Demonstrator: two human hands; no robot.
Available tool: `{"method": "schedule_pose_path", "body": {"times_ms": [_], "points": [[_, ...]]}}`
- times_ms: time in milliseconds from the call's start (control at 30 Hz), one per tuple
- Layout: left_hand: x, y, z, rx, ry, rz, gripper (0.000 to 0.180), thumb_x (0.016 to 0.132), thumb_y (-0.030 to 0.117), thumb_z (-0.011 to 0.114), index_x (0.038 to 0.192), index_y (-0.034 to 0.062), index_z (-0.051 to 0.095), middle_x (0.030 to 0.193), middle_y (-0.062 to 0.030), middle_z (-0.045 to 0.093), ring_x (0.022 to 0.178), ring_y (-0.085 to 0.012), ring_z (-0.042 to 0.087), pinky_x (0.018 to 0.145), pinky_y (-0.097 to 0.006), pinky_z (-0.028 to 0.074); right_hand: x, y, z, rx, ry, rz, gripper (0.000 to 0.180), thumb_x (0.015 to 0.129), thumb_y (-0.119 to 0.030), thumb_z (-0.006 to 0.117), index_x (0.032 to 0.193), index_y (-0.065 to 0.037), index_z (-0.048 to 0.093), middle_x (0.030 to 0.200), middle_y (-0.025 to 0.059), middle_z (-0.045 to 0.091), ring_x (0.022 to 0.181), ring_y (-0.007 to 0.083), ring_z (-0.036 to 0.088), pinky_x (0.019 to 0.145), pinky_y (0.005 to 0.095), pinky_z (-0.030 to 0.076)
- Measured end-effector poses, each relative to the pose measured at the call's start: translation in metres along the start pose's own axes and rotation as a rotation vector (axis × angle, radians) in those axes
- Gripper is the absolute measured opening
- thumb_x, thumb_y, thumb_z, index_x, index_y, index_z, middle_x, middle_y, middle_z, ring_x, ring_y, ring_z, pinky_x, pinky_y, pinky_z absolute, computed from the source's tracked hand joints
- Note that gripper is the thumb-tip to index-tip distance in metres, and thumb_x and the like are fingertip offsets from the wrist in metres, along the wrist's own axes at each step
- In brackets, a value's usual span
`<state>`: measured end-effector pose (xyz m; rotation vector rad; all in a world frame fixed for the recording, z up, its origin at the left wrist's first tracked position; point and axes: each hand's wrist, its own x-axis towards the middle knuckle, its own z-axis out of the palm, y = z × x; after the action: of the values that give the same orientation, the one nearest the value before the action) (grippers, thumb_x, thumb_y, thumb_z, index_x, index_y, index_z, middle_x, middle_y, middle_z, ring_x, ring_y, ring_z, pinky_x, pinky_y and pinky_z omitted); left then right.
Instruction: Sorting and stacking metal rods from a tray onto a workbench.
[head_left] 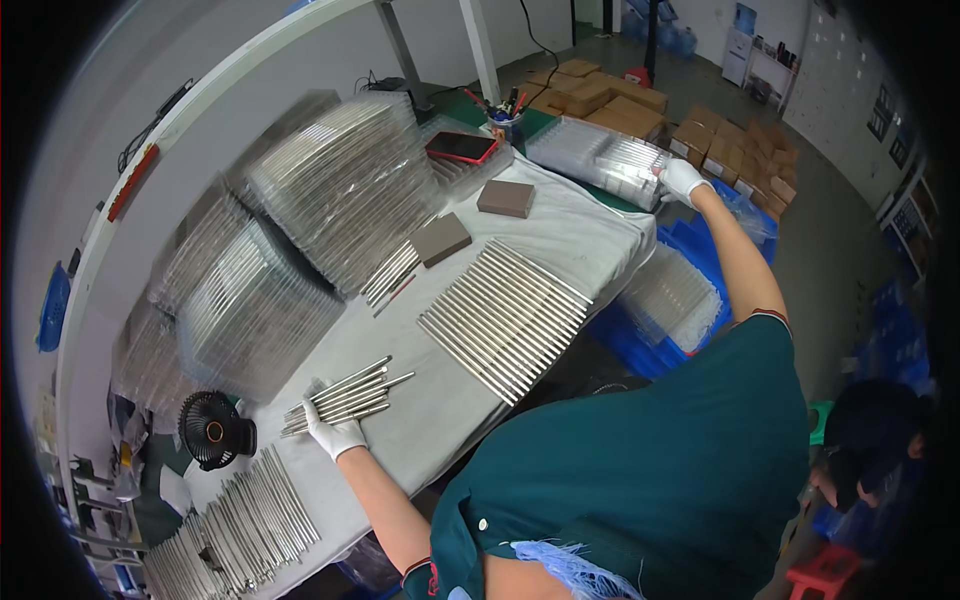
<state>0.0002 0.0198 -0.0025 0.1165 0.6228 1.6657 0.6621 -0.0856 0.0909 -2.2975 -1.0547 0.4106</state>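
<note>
My left hand [335, 435], in a white glove, is closed around a loose bundle of thin metal rods [355, 392] above the cloth. The rods fan out a little at their far ends. My right hand [685, 182], also gloved, reaches to the far right, its fingers bent at the right end of a clear plastic tray [575, 150] with shiny rods in it. What those fingers grip is hidden. Between my hands a neat row of metal rods [505, 318] lies on the white cloth [400, 455]. Another, less even row of rods [235, 530] lies at the near left.
Stacked plastic trays of rods [345, 190] line the table's back. Two grey-brown blocks [506, 198], a phone with a red edge [462, 147], a pen cup [507, 125] and a small black fan [212, 430] stand around. Blue crates [650, 345] sit beside the table; cartons [610, 105] lie beyond.
</note>
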Motion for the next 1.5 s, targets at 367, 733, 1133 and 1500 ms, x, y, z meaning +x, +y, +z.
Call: {"method": "schedule_pose_path", "body": {"times_ms": [367, 733, 1133, 1500], "points": [[0.001, 0.000, -0.004, -0.038, 0.005, -0.004, 0.025, 0.085, 0.021, 0.054, 0.101, 0.0028, 0.055, 0.105, -0.0103, 0.057, 0.098, -0.0268, 0.053, 0.091, -0.043, 0.043, -0.001, -0.017, -0.011, -0.327, 0.204, -0.181, 0.032, 0.081, -0.031, 0.053, 0.090, -0.002, 0.063, 0.091, 0.0220, 0.060, 0.086, 0.0362, 0.058, 0.078, 0.0407, 0.044], [-0.004, -0.002, 0.002, -0.057, 0.003, 0.037, 0.019, 0.087, 0.018, 0.050, 0.096, 0.0017, 0.053, 0.104, -0.0129, 0.055, 0.101, -0.0249, 0.053, 0.092, -0.041, 0.043, -0.035, -0.134, -0.085, -0.046, 0.508, -0.291, 0.035, 0.085, -0.037, 0.050, 0.095, -0.004, 0.058, 0.075, 0.0119, 0.062, 0.068, 0.0216, 0.060, 0.064, 0.0337, 0.046], [0.005, 0.009, -0.018, 0.061, -0.088, 0.038, 0.022, 0.086, 0.021, 0.050, 0.098, 0.0024, 0.054, 0.103, -0.0128, 0.056, 0.100, -0.0236, 0.053, 0.089, -0.041, 0.045, -0.150, -0.290, 0.091, 0.700, -0.900, -0.558, 0.043, 0.083, -0.033, 0.058, 0.108, 0.000, 0.045, 0.080, 0.0057, 0.058, 0.060, 0.0086, 0.057, 0.054, 0.0218, 0.048], [0.004, -0.003, -0.011, -0.051, -0.060, 0.054, 0.024, 0.085, 0.023, 0.054, 0.097, 0.0029, 0.053, 0.096, -0.0139, 0.056, 0.089, -0.0261, 0.055, 0.082, -0.041, 0.047, -0.254, -0.300, 0.243, -0.118, -0.611, -1.886, 0.052, 0.066, -0.042, 0.068, 0.099, -0.005, 0.055, 0.124, 0.0177, 0.043, 0.110, 0.0321, 0.047, 0.092, 0.0405, 0.039]]}}
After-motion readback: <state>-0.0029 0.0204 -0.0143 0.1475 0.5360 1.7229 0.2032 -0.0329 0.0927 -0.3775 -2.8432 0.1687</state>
